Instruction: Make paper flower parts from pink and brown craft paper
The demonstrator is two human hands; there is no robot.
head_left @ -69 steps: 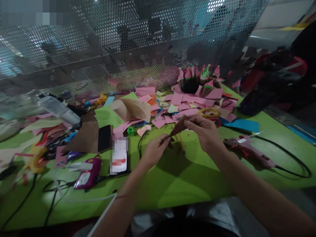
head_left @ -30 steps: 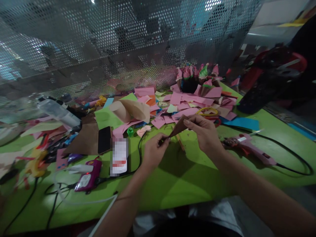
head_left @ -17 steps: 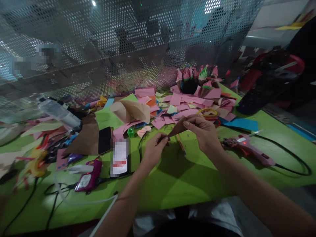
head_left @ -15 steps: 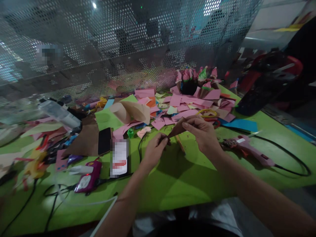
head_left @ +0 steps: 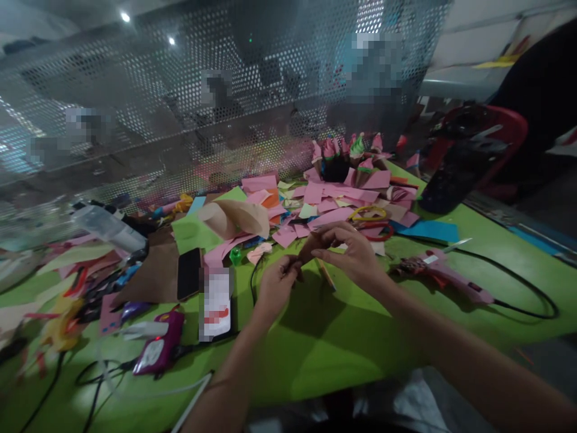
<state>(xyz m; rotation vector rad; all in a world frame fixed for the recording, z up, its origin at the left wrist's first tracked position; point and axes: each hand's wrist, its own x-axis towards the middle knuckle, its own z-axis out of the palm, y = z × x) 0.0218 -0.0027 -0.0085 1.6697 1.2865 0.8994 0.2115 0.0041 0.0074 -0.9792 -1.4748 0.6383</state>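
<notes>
A small piece of brown paper (head_left: 309, 248) is held above the green table, curled between both hands. My left hand (head_left: 280, 281) pinches its lower left end, thumb against fingertips. My right hand (head_left: 349, 249) has its fingers curved over the upper right end, with the thumb underneath. Part of the paper is hidden behind the fingers. Beneath the hands, a pencil-like stick (head_left: 326, 275) lies on the table. Just beyond the right hand are yellow-handled scissors (head_left: 368, 213) and a red handle (head_left: 377, 231).
A pink glue gun (head_left: 455, 279) with a black cord lies right. Paper scraps (head_left: 333, 193) and paper ice-cream cones (head_left: 357, 147) fill the back. Two phones (head_left: 189, 273), a purple device (head_left: 160, 343) and a yellow glue gun (head_left: 67, 319) are left. A dark bottle (head_left: 446, 180) stands far right.
My right hand has come closer to the left, and the brown paper looks more curled between them. The camera view has shifted slightly, so the table contents sit a little lower and further left.
</notes>
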